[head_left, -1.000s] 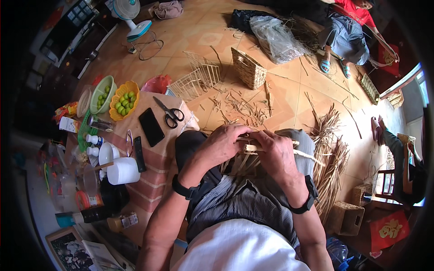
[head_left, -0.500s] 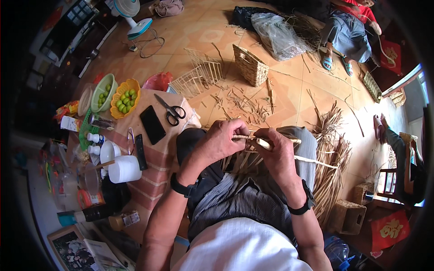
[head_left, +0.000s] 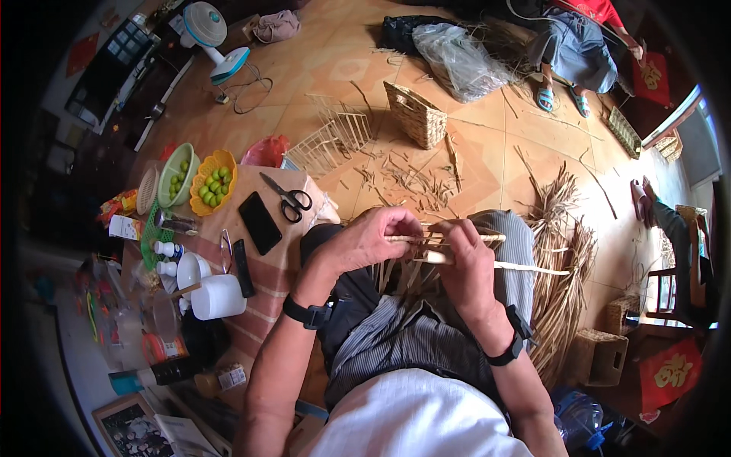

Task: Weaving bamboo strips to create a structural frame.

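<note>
Over my lap I hold a partly woven frame of thin rods [head_left: 487, 238], with loose ends hanging beneath it. My left hand [head_left: 373, 240] is closed, its fingertips pinching the near rod at the frame's left part. Close beside it, my right hand [head_left: 468, 263] is closed around a pale flat plant strand [head_left: 533, 268], whose tail sticks out to the right past my knee. The fingers of both hands nearly meet at the middle of the frame, and exactly how the strand passes round the rods is hidden there.
At left a cloth-covered table [head_left: 259, 293] bears black scissors [head_left: 289, 199], a phone [head_left: 260, 222], bowls of green fruit [head_left: 213, 183] and a white tub [head_left: 219, 297]. Dried stalks [head_left: 560, 282] lie by my right knee. Ahead stand a woven basket [head_left: 417, 118] and a wire-like frame [head_left: 335, 137]. A person sits at far right.
My right hand has turned, and the pale strand's thick part now lies lower and further left across the frame. The left hand stays at the rod. The view has shifted slightly.
</note>
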`<move>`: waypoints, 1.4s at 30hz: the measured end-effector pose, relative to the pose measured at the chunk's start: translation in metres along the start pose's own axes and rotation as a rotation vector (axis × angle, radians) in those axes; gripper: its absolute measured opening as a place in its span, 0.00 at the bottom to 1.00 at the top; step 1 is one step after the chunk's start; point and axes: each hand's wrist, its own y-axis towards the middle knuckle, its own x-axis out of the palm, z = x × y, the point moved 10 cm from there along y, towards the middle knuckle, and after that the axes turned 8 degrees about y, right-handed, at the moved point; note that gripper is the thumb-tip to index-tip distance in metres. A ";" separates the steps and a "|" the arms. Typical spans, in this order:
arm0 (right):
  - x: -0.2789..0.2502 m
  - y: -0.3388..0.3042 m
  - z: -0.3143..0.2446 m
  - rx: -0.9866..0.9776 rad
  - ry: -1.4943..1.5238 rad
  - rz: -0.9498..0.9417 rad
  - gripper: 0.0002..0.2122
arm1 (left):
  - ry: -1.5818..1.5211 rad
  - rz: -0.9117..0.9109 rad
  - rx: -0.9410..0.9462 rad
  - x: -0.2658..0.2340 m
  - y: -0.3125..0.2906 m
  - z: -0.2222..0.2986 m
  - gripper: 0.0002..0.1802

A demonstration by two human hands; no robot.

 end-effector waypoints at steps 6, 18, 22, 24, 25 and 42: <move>0.009 -0.005 -0.027 -0.261 -0.152 -0.075 0.24 | -0.048 -0.032 0.053 0.003 -0.002 0.005 0.13; 0.016 -0.006 -0.036 -0.364 -0.144 -0.109 0.16 | 0.075 0.126 0.108 -0.005 -0.010 0.013 0.13; 0.023 -0.011 -0.036 -0.365 -0.176 -0.129 0.16 | 0.069 0.147 0.108 -0.006 -0.011 0.006 0.14; 0.021 -0.011 -0.036 -0.379 -0.196 -0.120 0.16 | 0.059 0.144 0.099 -0.005 -0.008 0.005 0.14; 0.020 -0.010 -0.037 -0.388 -0.202 -0.115 0.16 | 0.057 0.145 0.092 -0.005 -0.008 0.005 0.14; 0.012 0.001 -0.028 -0.399 -0.246 -0.141 0.15 | 0.059 0.120 0.092 -0.002 -0.003 0.007 0.15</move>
